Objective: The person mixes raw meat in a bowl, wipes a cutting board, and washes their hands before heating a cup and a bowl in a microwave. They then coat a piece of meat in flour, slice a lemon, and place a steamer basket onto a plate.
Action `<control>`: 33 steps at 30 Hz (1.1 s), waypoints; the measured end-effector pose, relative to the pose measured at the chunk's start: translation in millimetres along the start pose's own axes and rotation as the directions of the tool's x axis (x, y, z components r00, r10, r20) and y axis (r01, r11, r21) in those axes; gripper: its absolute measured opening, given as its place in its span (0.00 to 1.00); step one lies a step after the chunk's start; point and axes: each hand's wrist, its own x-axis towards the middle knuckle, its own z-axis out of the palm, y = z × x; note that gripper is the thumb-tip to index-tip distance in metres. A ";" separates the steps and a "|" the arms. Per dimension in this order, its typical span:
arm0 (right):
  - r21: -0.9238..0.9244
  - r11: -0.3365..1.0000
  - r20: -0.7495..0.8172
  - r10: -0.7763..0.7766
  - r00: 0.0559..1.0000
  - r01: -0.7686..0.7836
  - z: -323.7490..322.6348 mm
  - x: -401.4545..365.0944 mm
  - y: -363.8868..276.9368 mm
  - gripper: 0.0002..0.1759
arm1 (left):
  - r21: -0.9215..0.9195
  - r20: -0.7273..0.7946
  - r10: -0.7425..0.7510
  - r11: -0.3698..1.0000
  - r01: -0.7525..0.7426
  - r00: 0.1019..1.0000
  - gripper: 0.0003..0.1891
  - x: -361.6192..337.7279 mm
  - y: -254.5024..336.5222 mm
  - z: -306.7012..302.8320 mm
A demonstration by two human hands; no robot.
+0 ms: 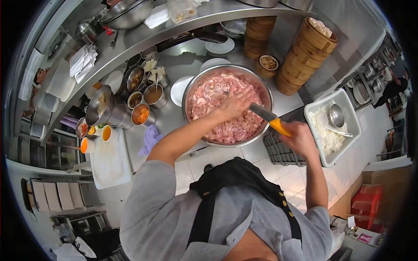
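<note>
A wide steel bowl (188,116) is heaped with pieces of raw pink meat (217,93). My left hand (237,103) reaches over the bowl, its fingers stretched out against the meat and the end of the blade. My right hand (300,138) is closed round the yellow handle of a knife (263,114). The blade points left over the bowl's right rim, and its tip is hidden at my left hand.
Bamboo steamers (300,58) stand stacked behind the bowl. A white tub (310,114) of shredded white food, with a ladle (336,115), is at right. Left are ingredient pots (154,96), a purple cloth (151,138) and a white cutting board (109,161). A steel shelf (130,41) overhangs the counter.
</note>
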 end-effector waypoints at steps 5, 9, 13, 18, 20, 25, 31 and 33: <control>0.042 0.974 0.051 0.219 0.974 -0.222 -47.2 -53.6 19.1 0.26 | -0.127 0.277 -0.205 0.961 0.247 0.939 0.28 -42.6 -57.8 46.9; 0.144 0.905 -0.027 0.408 0.913 -0.400 -46.9 -84.2 34.5 0.25 | 0.006 0.627 -0.496 0.774 0.633 0.600 0.43 -50.1 -38.3 -8.9; 0.215 0.883 -0.071 0.440 0.895 -0.416 -23.2 -101.0 52.5 0.27 | -0.020 0.607 -0.436 0.827 0.562 0.664 0.56 -56.1 -54.1 -1.6; 0.322 0.862 -0.076 0.437 0.896 -0.392 -12.6 -100.3 46.5 0.26 | 0.054 0.550 -0.437 0.869 0.493 0.712 0.54 -63.4 -61.8 16.3; 0.301 0.867 -0.045 0.428 0.903 -0.396 -15.2 -103.3 46.8 0.25 | -0.036 0.705 -0.319 0.876 0.480 0.634 0.51 -68.2 -80.5 15.7; 0.305 0.855 -0.037 0.450 0.892 -0.419 -7.1 -102.8 54.2 0.24 | -0.081 0.680 -0.357 0.832 0.549 0.640 0.43 -53.8 -84.6 8.8; 0.458 0.811 -0.059 0.438 0.897 -0.365 11.8 -87.6 72.9 0.23 | -0.029 0.295 -0.618 0.757 0.653 0.729 0.39 -54.4 -28.4 11.9; 0.460 0.811 -0.029 0.419 0.908 -0.360 22.7 -80.2 82.6 0.23 | 0.031 0.404 -0.614 0.750 0.661 0.678 0.39 -52.9 -19.9 4.4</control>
